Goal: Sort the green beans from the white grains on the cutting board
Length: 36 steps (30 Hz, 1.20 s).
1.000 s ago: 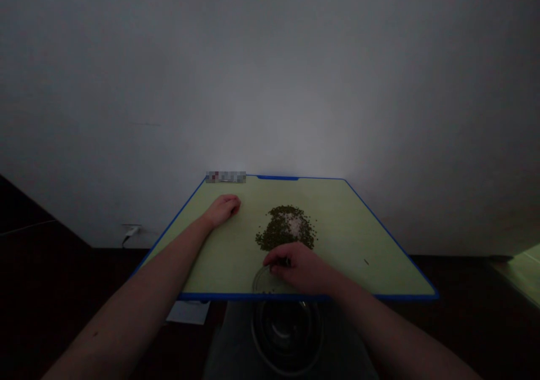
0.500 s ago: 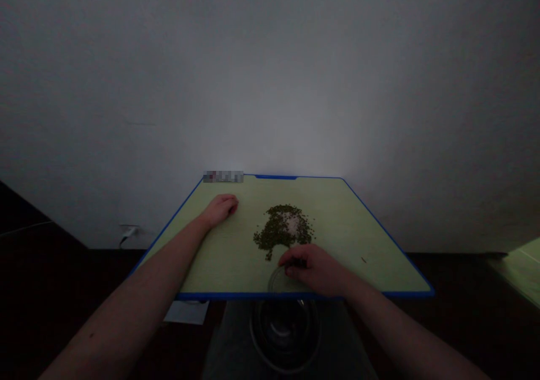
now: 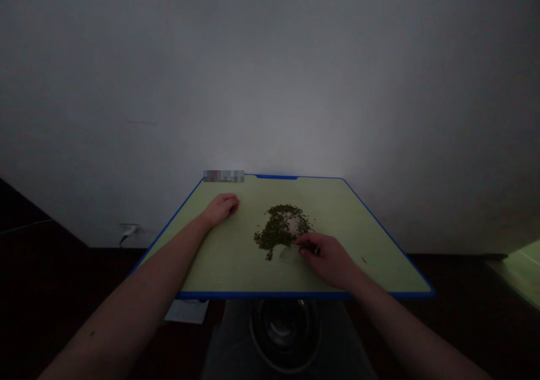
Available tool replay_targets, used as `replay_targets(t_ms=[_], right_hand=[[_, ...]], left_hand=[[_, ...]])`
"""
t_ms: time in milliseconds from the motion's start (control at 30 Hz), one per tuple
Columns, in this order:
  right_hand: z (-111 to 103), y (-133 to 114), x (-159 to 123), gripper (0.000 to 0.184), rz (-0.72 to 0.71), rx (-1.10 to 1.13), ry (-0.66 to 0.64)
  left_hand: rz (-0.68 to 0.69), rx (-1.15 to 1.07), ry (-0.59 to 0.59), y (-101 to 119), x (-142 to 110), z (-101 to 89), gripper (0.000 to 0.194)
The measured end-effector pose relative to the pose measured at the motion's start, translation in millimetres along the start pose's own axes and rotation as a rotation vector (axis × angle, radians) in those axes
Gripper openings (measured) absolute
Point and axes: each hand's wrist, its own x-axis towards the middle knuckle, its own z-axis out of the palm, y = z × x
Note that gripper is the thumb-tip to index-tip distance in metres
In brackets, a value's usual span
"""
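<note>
A loose pile of small green-brown grains, perhaps beans, (image 3: 274,231) lies on the yellow-green tabletop (image 3: 228,267). A whitish patch of finer bits (image 3: 294,224) shows within its right side. At the pile's near right edge, my right hand (image 3: 327,256) is closed in a pinch on a clear, curved-edged piece (image 3: 285,253), which looks like a transparent lid or shallow dish. Its outline is faint, and my fingers cover part of it. To the left of the pile, my left hand (image 3: 221,208) rests on the tabletop with curled fingers and shows nothing in them.
Below the near blue table edge (image 3: 304,295), a shiny round bowl (image 3: 287,369) sits on my lap. One small brown sliver (image 3: 364,260) lies right of my right hand. Behind the table stands a grey wall (image 3: 270,87), with a plugged-in cord (image 3: 129,232) low at left.
My right hand has moved forward and slightly right with the clear piece, from the near table edge to the pile's edge. My left hand stays in place.
</note>
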Motion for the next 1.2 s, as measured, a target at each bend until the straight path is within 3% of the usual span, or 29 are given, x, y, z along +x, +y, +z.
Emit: replay_targets(t_ms=[233,800,1200], right_hand=[[8.5,2.7,13.3,0.026,-0.05,-0.056,0.059],[22.2,-8.0,30.4,0.027,-0.109,-0.021,0.008],[25.0,-23.8,34.6,0.026,-0.172,-0.033,-0.152]], left_hand=[[-0.021,0.002,0.012,7.1,-2.3,-0.3,0.026],[-0.031,-0.036,-0.005,-1.1,1.5,-1.4,0.027],[-0.006,-0.021,0.007,7.5,-1.8,-0.1,0.026]])
